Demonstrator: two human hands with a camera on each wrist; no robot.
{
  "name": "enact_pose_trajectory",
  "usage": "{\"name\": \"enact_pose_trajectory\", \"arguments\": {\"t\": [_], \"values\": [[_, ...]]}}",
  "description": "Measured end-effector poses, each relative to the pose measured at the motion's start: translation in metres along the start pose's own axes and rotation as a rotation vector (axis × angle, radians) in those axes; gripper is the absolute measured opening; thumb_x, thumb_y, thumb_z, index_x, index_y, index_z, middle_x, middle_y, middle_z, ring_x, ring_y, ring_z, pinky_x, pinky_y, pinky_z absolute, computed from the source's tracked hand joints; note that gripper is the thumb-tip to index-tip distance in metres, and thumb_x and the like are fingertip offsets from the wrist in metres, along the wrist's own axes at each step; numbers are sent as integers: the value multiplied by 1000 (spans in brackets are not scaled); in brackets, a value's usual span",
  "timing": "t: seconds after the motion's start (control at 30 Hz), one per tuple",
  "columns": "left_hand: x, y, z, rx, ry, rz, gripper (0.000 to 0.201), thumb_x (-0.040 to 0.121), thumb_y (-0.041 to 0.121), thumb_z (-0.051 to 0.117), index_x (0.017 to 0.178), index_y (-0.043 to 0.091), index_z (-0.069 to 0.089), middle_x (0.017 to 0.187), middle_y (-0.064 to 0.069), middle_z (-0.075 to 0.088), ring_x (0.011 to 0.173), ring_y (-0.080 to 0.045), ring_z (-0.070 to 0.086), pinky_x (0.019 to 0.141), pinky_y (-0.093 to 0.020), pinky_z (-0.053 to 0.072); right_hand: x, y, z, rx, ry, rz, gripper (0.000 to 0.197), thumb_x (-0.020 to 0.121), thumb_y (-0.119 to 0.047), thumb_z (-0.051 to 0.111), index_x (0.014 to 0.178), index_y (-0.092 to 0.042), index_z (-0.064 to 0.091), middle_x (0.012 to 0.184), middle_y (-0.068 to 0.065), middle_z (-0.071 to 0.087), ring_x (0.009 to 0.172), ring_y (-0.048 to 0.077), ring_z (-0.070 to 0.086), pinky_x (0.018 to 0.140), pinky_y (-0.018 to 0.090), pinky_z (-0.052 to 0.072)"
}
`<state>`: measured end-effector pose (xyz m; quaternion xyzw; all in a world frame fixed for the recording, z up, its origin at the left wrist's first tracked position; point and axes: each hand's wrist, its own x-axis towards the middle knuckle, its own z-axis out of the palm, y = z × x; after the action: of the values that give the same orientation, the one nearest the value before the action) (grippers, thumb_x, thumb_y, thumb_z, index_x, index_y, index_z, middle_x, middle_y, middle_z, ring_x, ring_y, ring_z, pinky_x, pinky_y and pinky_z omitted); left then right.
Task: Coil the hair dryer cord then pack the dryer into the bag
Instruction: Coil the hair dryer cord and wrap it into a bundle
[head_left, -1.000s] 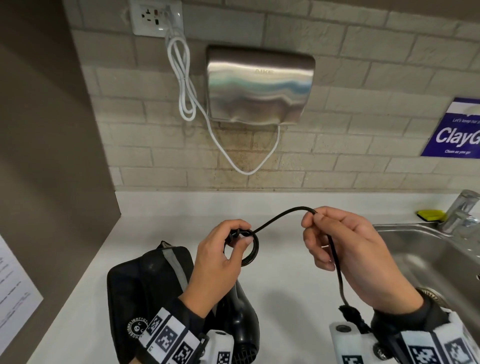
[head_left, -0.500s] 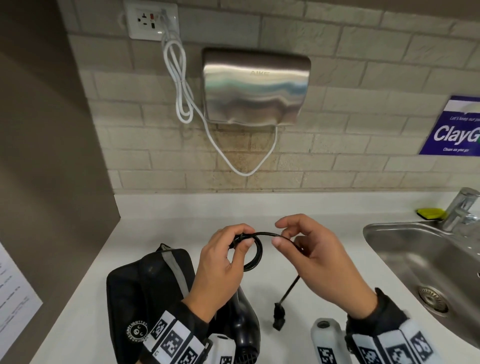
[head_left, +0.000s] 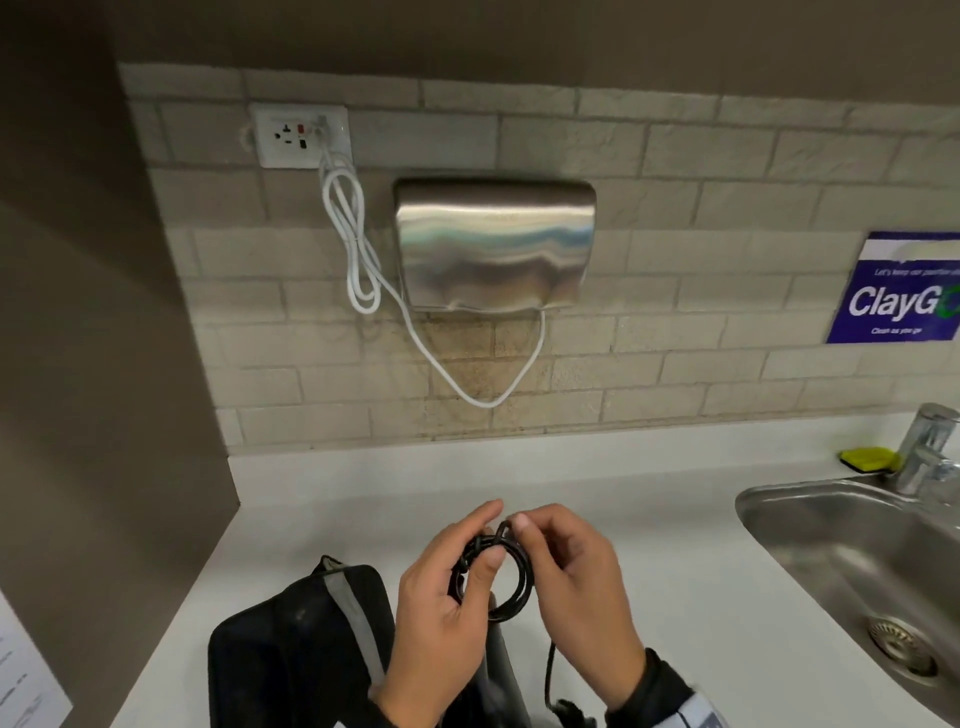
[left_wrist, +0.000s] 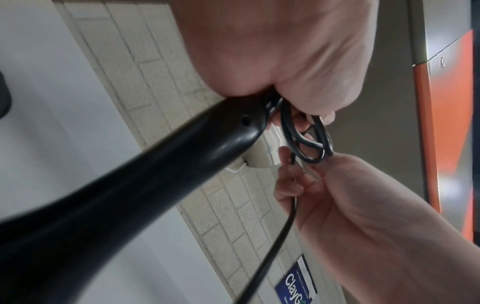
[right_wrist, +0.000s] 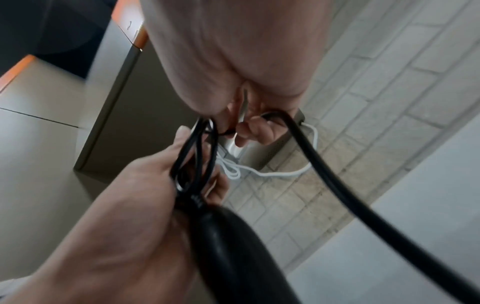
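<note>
Both hands' grip: left hand (head_left: 441, 587) and right hand (head_left: 576, 582) pinch glossy round cord (head_left: 511, 582) coil

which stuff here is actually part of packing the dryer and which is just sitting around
In the job: black cord, coiled between left hand and right hand; hair dryer; black bag on the counter.

Lying about: wall hand dryer, its white cable, sink, tap, yellow sponge, blue sign.
</note>
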<state>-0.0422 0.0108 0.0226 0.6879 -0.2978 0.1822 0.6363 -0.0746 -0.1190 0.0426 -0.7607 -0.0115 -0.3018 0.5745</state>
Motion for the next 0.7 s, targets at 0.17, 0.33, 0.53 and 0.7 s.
{"name": "enact_pose_trajectory", "arguments": {"t": [0.17,0.33,0.53,0.7], "values": [[0,1,3,26,57,17,27,91,39,56,116,41,66,103,16,68,101,-8,65,83,-7,44,-22,5,10,243,-126,68,30,87,-46,58,103,-25,72,81,-6,68,75,10,63,69,30,52],[3,2,-2,102,102,17,21,91,37,57,108,40,70,108,18,57,111,-8,58,89,-6,42,-21,9,4,240,-232,89,25,84,-23,71,109,-21,71,103,7,71,100,24,68,91,48,54],[4,10,-2,-52,40,-188,18,87,37,63,101,45,70,101,15,72,100,-7,68,82,-10,49,-14,4,-8,218,-264,92,12,85,-10,69,96,-13,73,91,14,72,88,23,67,85,40,52],[7,18,-1,-166,71,-294,16,84,33,65,95,40,73,94,12,75,95,-7,69,84,-22,50,-13,0,-14,207,-214,92,23,80,-6,77,96,-17,65,83,8,74,79,17,68,77,29,51]]}}
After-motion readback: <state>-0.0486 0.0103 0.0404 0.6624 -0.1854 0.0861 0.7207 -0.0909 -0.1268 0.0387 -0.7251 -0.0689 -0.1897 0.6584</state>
